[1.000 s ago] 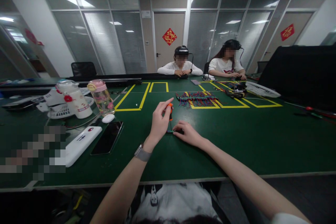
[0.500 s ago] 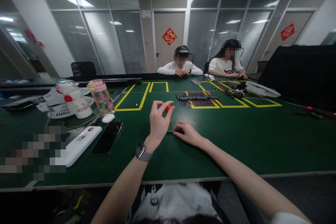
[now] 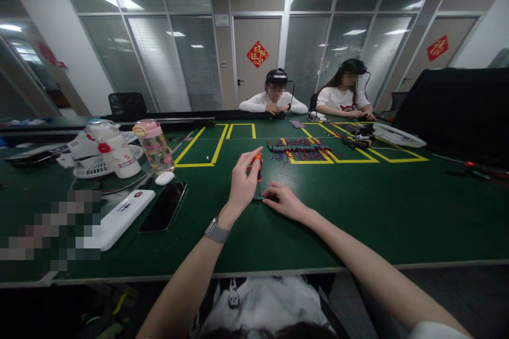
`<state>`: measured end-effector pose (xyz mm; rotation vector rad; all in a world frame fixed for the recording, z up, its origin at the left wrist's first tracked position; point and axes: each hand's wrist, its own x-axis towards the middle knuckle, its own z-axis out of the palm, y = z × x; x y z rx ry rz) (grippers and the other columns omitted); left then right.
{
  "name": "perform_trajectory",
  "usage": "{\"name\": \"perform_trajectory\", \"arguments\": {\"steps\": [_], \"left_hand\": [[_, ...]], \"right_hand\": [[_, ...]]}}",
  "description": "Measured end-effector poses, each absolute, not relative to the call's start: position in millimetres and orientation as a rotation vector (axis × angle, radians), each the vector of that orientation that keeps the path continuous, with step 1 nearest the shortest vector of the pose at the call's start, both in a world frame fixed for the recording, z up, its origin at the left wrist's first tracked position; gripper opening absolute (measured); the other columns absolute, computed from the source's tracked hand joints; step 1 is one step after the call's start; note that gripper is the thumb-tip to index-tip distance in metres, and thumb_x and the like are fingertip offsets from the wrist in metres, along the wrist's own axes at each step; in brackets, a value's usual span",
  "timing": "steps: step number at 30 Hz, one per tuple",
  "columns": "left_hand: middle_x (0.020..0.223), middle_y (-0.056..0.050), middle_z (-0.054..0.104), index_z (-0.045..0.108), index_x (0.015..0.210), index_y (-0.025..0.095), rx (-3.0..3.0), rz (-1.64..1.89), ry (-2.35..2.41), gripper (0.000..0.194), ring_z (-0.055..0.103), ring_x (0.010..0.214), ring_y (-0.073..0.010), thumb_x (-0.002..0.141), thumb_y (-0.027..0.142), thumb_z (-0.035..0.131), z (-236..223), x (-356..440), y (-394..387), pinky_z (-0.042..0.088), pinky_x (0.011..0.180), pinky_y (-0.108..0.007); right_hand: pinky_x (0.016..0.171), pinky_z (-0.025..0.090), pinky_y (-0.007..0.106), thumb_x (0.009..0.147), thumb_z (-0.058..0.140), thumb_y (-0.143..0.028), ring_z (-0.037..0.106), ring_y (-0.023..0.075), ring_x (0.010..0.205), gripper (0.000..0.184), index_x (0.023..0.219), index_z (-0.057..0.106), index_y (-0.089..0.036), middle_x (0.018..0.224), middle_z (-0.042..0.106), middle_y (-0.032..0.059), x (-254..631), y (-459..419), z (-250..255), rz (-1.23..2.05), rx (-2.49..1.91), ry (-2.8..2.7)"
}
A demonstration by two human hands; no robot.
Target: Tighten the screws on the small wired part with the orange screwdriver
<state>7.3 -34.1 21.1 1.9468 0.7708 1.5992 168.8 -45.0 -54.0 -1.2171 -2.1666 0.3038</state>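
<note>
In the head view, my left hand (image 3: 243, 183) grips an upright screwdriver (image 3: 259, 174) with an orange and black handle between thumb and fingers. Its thin shaft points down at a small green circuit board (image 3: 258, 198) lying on the table. My right hand (image 3: 284, 201) rests on the table at the board's right end, its fingertips closed on that edge. Where the screwdriver's tip meets the board is too small to make out.
Beyond my hands lies a row of small boards with red and blue wires (image 3: 300, 148). To the left are a phone (image 3: 164, 207), a white power bank (image 3: 126, 220), a pink-lided bottle (image 3: 153, 145) and a white bottle (image 3: 119, 153). Two people sit across the green table (image 3: 358, 212).
My left hand has turned around the screwdriver handle, with thumb and fingers shifted, so more of the handle shows. My right hand and the board stay in place.
</note>
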Motion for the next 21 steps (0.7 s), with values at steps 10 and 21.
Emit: {"name": "perform_trajectory", "arguments": {"steps": [10,21], "left_hand": [[0.099,-0.005,0.055,0.064,0.112,0.023,2.123,1.79,1.027,0.025,0.058,0.09,-0.0156,0.091,0.028,0.05,23.0,5.3,-39.2,0.048,0.084,-0.03],[0.1,-0.005,0.055,0.067,0.11,0.024,2.067,1.808,0.998,0.025,0.056,0.092,-0.0156,0.089,0.028,0.055,22.7,5.1,-35.1,0.046,0.088,-0.031]], "right_hand": [[0.074,0.044,0.029,0.081,0.064,-0.018,0.056,0.0156,0.076,0.009,0.089,0.068,-0.017,0.083,0.058,0.0035,169.2,-45.5,-53.4,0.309,-1.212,-2.169],[0.075,0.045,0.029,0.081,0.063,-0.018,0.057,0.016,0.078,0.01,0.09,0.068,-0.017,0.083,0.058,0.0037,169.9,-44.8,-54.0,0.318,-1.215,-2.169]]}}
